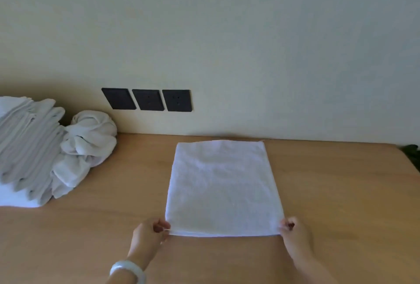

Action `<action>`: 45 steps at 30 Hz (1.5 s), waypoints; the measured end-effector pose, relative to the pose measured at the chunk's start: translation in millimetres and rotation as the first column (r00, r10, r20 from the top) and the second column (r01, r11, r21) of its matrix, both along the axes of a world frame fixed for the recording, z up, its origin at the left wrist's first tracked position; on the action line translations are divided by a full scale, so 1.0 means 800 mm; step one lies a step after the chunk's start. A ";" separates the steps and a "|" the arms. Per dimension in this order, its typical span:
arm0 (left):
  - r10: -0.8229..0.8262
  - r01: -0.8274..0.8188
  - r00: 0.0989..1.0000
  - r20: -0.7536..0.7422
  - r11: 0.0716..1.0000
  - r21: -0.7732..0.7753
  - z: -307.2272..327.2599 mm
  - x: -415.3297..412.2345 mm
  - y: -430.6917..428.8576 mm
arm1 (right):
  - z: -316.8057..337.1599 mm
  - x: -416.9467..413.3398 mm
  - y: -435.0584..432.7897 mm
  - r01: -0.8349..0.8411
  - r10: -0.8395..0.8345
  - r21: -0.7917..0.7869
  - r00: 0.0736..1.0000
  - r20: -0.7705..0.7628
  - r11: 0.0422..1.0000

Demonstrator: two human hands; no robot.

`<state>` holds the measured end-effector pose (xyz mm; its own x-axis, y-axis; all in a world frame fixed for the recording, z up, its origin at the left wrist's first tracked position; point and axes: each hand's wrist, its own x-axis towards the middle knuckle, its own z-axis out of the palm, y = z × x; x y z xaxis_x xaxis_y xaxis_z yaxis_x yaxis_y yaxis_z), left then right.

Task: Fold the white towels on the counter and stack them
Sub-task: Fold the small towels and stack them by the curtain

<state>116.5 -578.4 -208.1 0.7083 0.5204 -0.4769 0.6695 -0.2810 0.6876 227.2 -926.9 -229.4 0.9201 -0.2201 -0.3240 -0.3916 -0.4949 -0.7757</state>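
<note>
Towel (223, 188), white terry, laid flat in the lower centre of the frame on the counter (341, 204), its far edge close to the wall (250, 33). A doubled layer is suggested at the near edge, so one fold is judged already made. It is judged light, soft and limp, with no stiffness of its own; the nap is expected to cling a little to the surface rather than slide. It is best taken by the corners, where the layers can be pinched together; held at mid-edge, the corners would likely droop. The near-left corner is pinched between thumb and curled fingers of the left hand (150, 236); the near-right corner is pinched likewise by the right hand (295, 233). A pale bangle (128, 270) is worn on the left wrist. Counter: smooth, matte, light-brown wood finish, rounded at the right end. At the left of the frame a leaning stack (27, 152) of folded towels is seen, and touching it a heap (88, 143) of crumpled, unfolded towels near the wall. Wall: plain and pale; three dark square plates (147, 99) are set low in it, at the upper left of the towel, two of them apparently sockets. A dark green item (411, 149) is cut off at the right edge and cannot be identified.
</note>
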 end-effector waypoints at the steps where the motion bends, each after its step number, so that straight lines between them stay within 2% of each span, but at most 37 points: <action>1: 0.012 -0.012 1.000 -0.007 1.000 0.012 -0.011 -0.009 -0.006 | -0.008 -0.006 -0.004 -0.011 0.010 -0.071 1.000 -0.015 0.997; 3: 0.011 -0.012 1.000 0.009 0.997 0.076 -0.017 -0.017 -0.013 | -0.010 -0.012 -0.011 -0.116 0.145 -0.358 0.988 0.055 0.927; 4: -0.032 0.029 0.999 0.016 0.984 0.174 -0.020 -0.019 -0.015 | -0.010 -0.014 -0.011 -0.185 0.258 -0.492 0.963 0.084 0.851; 5: -0.107 0.092 0.994 0.031 0.946 0.309 -0.020 -0.019 -0.018 | -0.010 -0.016 -0.009 -0.244 0.362 -0.550 0.925 0.116 0.798; 7: -0.331 0.258 0.942 0.062 0.827 0.500 -0.020 -0.017 -0.028 | -0.012 -0.021 0.002 -0.366 0.575 -0.595 0.792 0.204 0.716; 10: -0.595 0.505 0.804 -0.024 0.660 0.556 -0.017 -0.010 -0.053 | -0.017 -0.029 0.022 -0.549 0.765 -0.588 0.612 0.202 0.595; 12: -0.638 0.581 0.762 -0.114 0.595 0.555 -0.018 -0.006 -0.058 | -0.026 -0.031 0.028 -0.609 0.804 -0.572 0.572 0.165 0.550; 15: -0.641 0.611 0.753 -0.149 0.598 0.518 -0.021 -0.009 -0.052 | -0.036 -0.029 0.027 -0.646 0.814 -0.545 0.567 0.127 0.535; 19: -0.657 0.604 0.747 -0.106 0.603 0.521 -0.020 -0.016 -0.044 | -0.037 -0.024 0.023 -0.659 0.818 -0.518 0.553 0.158 0.545; 23: -0.644 0.570 0.764 -0.040 0.644 0.510 -0.025 -0.019 -0.040 | -0.020 -0.029 0.026 -0.673 0.884 -0.604 0.451 0.123 0.427; 26: -0.680 0.596 0.733 -0.005 0.640 0.484 -0.021 -0.018 -0.036 | -0.019 -0.028 0.024 -0.672 0.891 -0.608 0.432 0.143 0.423; 28: -0.704 0.625 0.710 -0.022 0.615 0.480 -0.020 -0.021 -0.028 | -0.022 -0.027 0.021 -0.675 0.903 -0.616 0.403 0.152 0.405; 31: -0.753 0.650 0.657 -0.051 0.530 0.545 -0.027 -0.024 -0.021 | -0.028 -0.026 0.017 -0.702 0.939 -0.644 0.333 0.083 0.306; 32: -0.763 0.648 0.644 -0.052 0.508 0.568 -0.029 -0.021 -0.021 | -0.027 -0.025 0.020 -0.705 0.935 -0.634 0.345 0.084 0.317; 34: -0.722 0.573 0.692 0.028 0.571 0.588 -0.031 -0.002 -0.028 | -0.016 -0.016 0.039 -0.706 0.904 -0.587 0.410 0.119 0.397; 36: -0.643 0.434 0.759 0.109 0.622 0.651 -0.031 0.024 -0.038 | -0.004 -0.003 0.073 -0.656 0.861 -0.570 0.457 0.223 0.495; 39: -0.539 0.334 0.841 0.048 0.586 0.738 -0.040 0.069 -0.056 | -0.004 0.021 0.139 -0.518 0.790 -0.618 0.523 0.318 0.592; 41: -0.522 0.359 0.853 -0.006 0.577 0.734 -0.051 0.095 -0.065 | -0.013 0.035 0.180 -0.508 0.782 -0.632 0.559 0.274 0.585; 43: -0.540 0.406 0.841 -0.033 0.589 0.699 -0.067 0.105 -0.068 | -0.029 0.041 0.200 -0.558 0.817 -0.650 0.549 0.178 0.516; 45: -0.581 0.464 0.810 -0.079 0.551 0.694 -0.081 0.100 -0.063 | -0.051 0.041 0.188 -0.586 0.856 -0.688 0.506 0.101 0.428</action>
<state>196.3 -628.6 -272.7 0.9864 0.1603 -0.0365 0.1644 -0.9556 0.2444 260.3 -776.3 -269.9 0.7999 0.6000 0.0117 0.5823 -0.7714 -0.2565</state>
